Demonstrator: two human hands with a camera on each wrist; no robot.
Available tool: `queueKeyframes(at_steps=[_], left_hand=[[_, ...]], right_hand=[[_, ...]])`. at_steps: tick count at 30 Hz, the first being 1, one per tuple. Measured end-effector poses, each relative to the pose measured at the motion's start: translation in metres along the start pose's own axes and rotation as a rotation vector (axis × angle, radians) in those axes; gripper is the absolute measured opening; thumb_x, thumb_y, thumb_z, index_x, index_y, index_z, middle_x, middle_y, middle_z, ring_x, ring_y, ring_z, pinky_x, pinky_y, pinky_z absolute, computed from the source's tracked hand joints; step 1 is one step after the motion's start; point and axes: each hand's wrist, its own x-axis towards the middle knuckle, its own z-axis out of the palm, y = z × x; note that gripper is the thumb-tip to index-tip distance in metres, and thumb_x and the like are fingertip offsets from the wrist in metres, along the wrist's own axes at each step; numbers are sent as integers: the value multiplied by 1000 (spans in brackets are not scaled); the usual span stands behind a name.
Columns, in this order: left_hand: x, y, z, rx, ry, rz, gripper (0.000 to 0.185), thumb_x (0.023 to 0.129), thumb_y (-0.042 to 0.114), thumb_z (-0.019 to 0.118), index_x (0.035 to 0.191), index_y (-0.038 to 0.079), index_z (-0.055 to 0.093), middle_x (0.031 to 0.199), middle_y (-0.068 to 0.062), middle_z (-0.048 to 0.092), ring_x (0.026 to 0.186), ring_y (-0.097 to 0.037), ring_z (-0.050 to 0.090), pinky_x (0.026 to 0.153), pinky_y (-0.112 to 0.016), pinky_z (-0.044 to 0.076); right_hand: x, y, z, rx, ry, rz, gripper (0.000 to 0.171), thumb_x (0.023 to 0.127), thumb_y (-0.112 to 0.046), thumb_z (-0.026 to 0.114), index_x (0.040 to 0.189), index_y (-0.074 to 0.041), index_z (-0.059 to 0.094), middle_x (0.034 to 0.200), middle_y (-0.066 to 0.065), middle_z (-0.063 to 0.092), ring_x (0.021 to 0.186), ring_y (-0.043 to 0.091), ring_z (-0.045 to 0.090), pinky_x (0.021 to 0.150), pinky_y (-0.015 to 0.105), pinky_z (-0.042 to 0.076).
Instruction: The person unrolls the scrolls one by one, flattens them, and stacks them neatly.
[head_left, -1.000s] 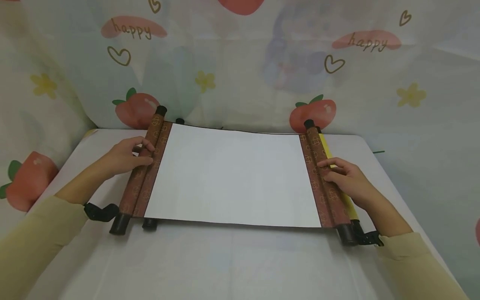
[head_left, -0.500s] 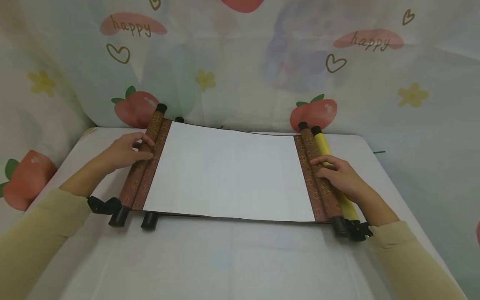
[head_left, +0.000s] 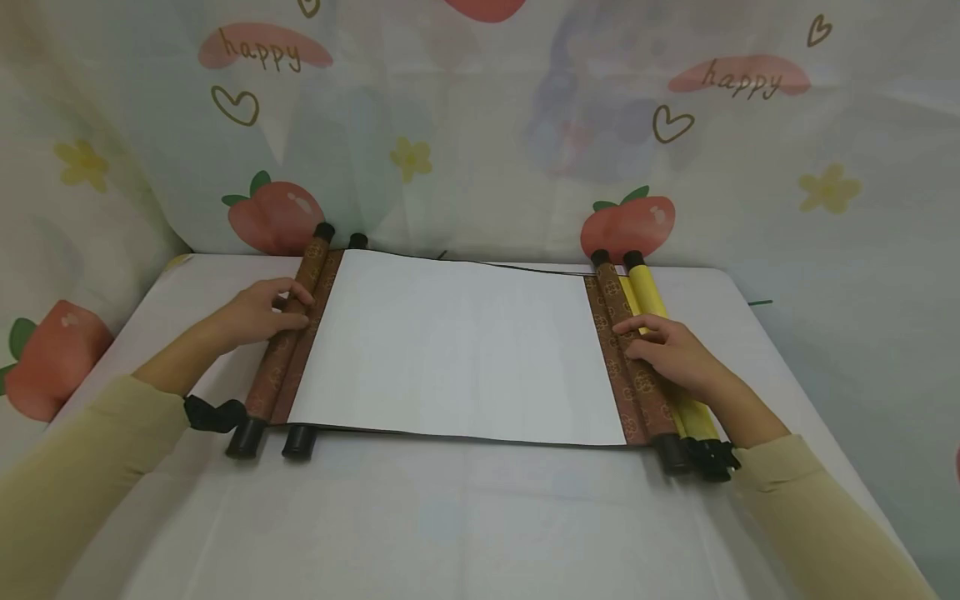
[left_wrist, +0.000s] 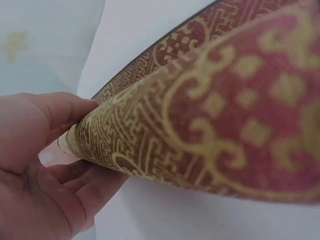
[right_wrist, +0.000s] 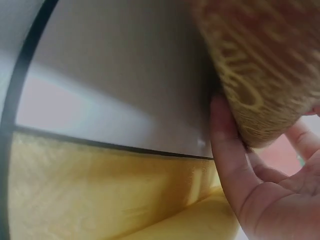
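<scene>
Both hands on scroll rolls, one each end; scroll open flat on table.

We note left hand [head_left: 258, 312] w/ fingers curled over the left roll [head_left: 288, 333], thumb under it per wrist view: clamped on. Right hand [head_left: 671, 354] likewise wraps the right roll [head_left: 633, 358], fingers on top, thumb side beneath. Betw. the rolls the white sheet [head_left: 457, 350] lies spread, brown-gold brocade borders at both ends. Yellow roller [head_left: 660, 333] sits just beside right roll, touching, partly under the hand. Black end knobs [head_left: 243, 437] protrude at near edge. All rests on white table [head_left: 450, 517]; fruit-print curtain [head_left: 480, 125] hangs behind.
</scene>
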Motion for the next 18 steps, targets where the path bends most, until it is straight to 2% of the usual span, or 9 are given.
queueKeyframes(at_steps=[3, 9, 13, 15, 18], left_hand=[[0, 2, 3, 36, 4, 2, 31, 96, 16, 65, 122, 3, 56, 140, -25, 46, 129, -50, 43, 92, -55, 46], [1, 9, 6, 108, 17, 10, 30, 95, 20, 67, 120, 5, 59, 135, -24, 53, 128, -50, 46, 95, -61, 44], [0, 10, 10, 151, 17, 17, 32, 95, 23, 68, 121, 7, 59, 133, -25, 55, 124, -50, 50, 92, -61, 46], [-1, 10, 12, 174, 20, 26, 32, 95, 23, 67, 121, 6, 59, 131, -27, 55, 120, -50, 52, 90, -61, 47], [-1, 8, 14, 195, 29, 32, 31, 95, 23, 66, 121, 7, 59, 130, -27, 56, 117, -49, 55, 89, -59, 48]], right_hand=[[1, -3, 1, -74, -7, 3, 39, 99, -15, 54, 137, -9, 55, 136, 23, 51, 107, 35, 53, 78, 37, 46], [-2, -12, 2, -301, 13, 18, 38, 97, -22, 56, 134, -16, 58, 128, 22, 56, 108, 38, 55, 73, 40, 50], [-4, -17, 5, -423, 12, -18, 40, 95, -17, 56, 135, -13, 58, 131, 24, 56, 111, 41, 57, 76, 44, 50], [-5, -18, 6, -462, 16, -43, 41, 94, -14, 56, 135, -11, 59, 134, 24, 56, 113, 41, 58, 78, 45, 50], [-6, -17, 6, -474, 31, -46, 41, 93, -12, 56, 135, -9, 59, 132, 24, 57, 108, 39, 59, 73, 42, 49]])
